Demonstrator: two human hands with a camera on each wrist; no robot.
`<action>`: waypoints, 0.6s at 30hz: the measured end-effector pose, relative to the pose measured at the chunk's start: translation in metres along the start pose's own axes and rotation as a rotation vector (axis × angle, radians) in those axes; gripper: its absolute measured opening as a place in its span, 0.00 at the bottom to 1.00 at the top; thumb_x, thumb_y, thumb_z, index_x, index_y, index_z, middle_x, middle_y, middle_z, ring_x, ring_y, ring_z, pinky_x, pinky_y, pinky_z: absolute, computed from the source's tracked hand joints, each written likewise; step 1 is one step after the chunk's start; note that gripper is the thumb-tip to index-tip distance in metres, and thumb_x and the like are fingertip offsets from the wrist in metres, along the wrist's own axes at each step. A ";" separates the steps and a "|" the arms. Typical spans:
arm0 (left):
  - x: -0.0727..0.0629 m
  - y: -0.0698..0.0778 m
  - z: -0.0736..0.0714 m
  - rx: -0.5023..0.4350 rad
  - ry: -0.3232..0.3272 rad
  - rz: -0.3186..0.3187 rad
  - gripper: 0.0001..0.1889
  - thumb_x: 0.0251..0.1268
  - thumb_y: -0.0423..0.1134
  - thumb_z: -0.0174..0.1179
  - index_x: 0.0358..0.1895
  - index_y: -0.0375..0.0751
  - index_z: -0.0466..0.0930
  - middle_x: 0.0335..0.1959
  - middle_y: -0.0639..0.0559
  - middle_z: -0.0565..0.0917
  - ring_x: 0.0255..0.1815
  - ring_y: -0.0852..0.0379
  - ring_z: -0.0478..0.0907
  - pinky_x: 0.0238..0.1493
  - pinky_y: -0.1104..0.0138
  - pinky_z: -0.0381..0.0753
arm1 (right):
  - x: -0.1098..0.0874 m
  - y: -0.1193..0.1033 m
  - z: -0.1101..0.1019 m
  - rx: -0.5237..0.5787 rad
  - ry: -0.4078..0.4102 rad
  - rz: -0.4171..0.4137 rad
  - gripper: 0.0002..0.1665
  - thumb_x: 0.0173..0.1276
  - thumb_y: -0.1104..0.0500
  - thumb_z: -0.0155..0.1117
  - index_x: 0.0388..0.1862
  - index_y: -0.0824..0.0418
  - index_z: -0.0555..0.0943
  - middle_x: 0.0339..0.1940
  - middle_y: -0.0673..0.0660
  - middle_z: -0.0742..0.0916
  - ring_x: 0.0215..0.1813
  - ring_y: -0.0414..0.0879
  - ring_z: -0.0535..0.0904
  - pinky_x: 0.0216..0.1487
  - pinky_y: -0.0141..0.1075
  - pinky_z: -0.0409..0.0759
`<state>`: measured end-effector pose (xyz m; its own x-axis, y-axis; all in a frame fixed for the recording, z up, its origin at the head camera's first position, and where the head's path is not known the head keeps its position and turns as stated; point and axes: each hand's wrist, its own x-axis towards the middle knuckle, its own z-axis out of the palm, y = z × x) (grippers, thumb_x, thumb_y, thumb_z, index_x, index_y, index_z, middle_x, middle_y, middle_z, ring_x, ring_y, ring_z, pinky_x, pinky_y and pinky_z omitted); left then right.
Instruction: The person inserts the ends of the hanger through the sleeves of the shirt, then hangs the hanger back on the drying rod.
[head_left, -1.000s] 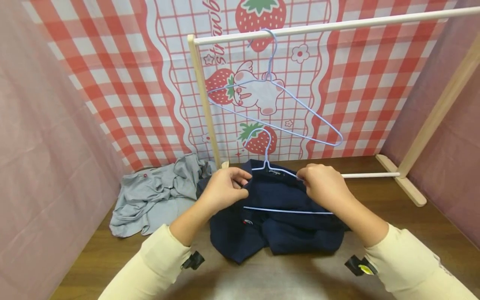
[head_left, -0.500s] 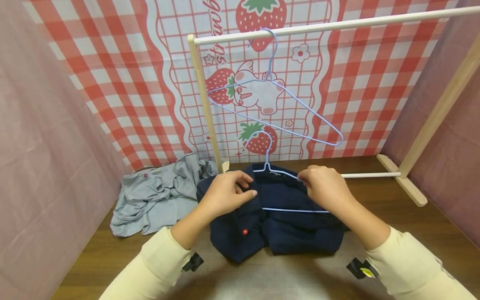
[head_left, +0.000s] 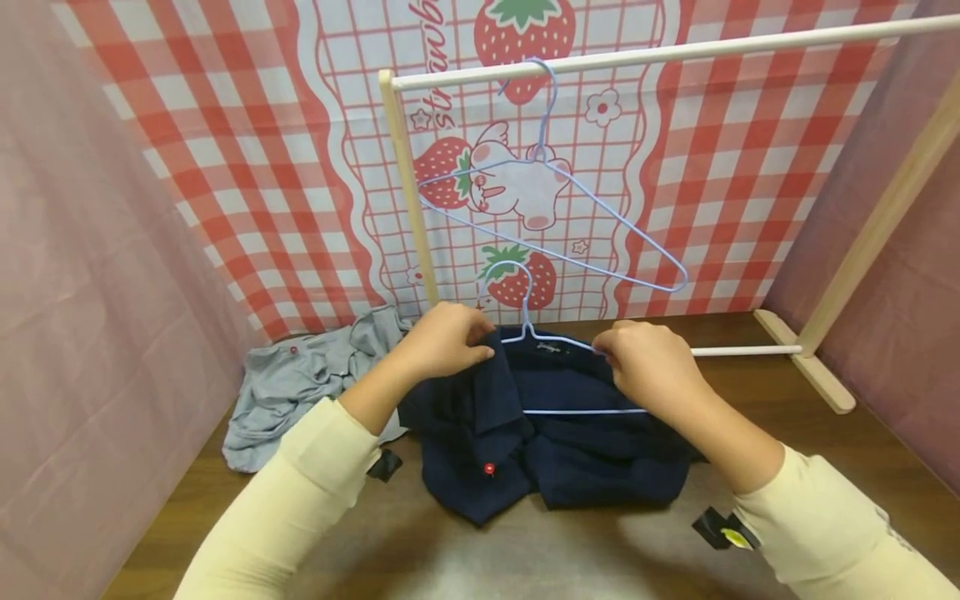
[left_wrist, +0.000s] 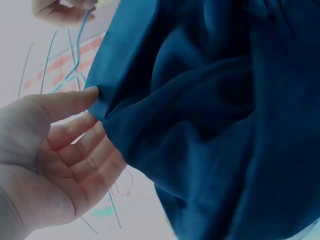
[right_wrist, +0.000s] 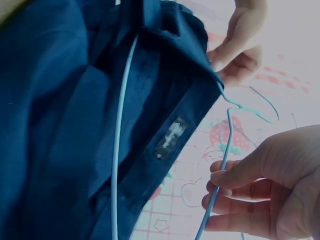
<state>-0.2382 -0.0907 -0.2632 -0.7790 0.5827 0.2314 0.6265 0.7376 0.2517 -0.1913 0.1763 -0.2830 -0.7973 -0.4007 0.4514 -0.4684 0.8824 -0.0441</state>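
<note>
A navy shirt (head_left: 600,475) lies bunched on the table, with a pale blue wire hanger (head_left: 585,412) partly inside its neck opening. My left hand (head_left: 442,342) pinches the shirt's edge near the collar, thumb in front and fingers behind, as the left wrist view shows. The left end of the hanger is hidden under this cloth. My right hand (head_left: 648,362) pinches the hanger's right shoulder wire between thumb and fingers. In the right wrist view a neck label (right_wrist: 172,137) shows inside the shirt. A red button (head_left: 489,468) sits on the front.
Above hangs another blue wire hanger (head_left: 542,154) on the white rail (head_left: 675,52) of a wooden rack. A crumpled grey garment (head_left: 281,396) lies at the left. The rack's foot (head_left: 806,362) stands on the right, before a strawberry-print checked cloth (head_left: 300,192).
My left hand has moved up and slightly left, drawing the shirt's left front over the hanger. The hanger's hook has shifted a little left. My right hand has barely moved.
</note>
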 end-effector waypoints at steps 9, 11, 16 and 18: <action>0.010 0.012 -0.001 0.032 0.016 0.034 0.09 0.62 0.35 0.66 0.44 0.39 0.87 0.38 0.49 0.87 0.39 0.54 0.81 0.44 0.60 0.80 | 0.006 -0.008 -0.010 -0.035 0.008 0.009 0.13 0.55 0.72 0.63 0.33 0.57 0.88 0.29 0.58 0.87 0.32 0.61 0.82 0.22 0.54 0.76; 0.010 0.013 0.000 0.013 0.028 0.042 0.08 0.63 0.35 0.66 0.44 0.39 0.87 0.38 0.49 0.87 0.39 0.54 0.82 0.44 0.61 0.80 | 0.007 -0.009 -0.011 -0.036 0.006 0.014 0.13 0.55 0.71 0.63 0.33 0.56 0.88 0.29 0.58 0.86 0.32 0.61 0.82 0.22 0.54 0.76; 0.007 0.010 0.001 -0.024 0.027 0.030 0.12 0.62 0.36 0.67 0.48 0.42 0.87 0.39 0.50 0.87 0.40 0.56 0.82 0.45 0.62 0.80 | 0.005 -0.008 -0.012 -0.033 0.000 0.025 0.13 0.56 0.71 0.63 0.35 0.57 0.89 0.31 0.58 0.87 0.33 0.61 0.83 0.24 0.54 0.77; 0.005 0.008 0.001 -0.027 0.019 0.012 0.13 0.61 0.37 0.68 0.49 0.43 0.87 0.39 0.50 0.87 0.40 0.57 0.82 0.44 0.62 0.80 | 0.004 -0.008 -0.011 -0.030 -0.002 0.031 0.14 0.56 0.71 0.63 0.36 0.57 0.89 0.33 0.58 0.87 0.34 0.61 0.83 0.25 0.55 0.78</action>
<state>-0.2372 -0.0817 -0.2610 -0.7712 0.5847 0.2519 0.6363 0.7213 0.2738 -0.1868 0.1707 -0.2709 -0.8120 -0.3737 0.4483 -0.4320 0.9013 -0.0311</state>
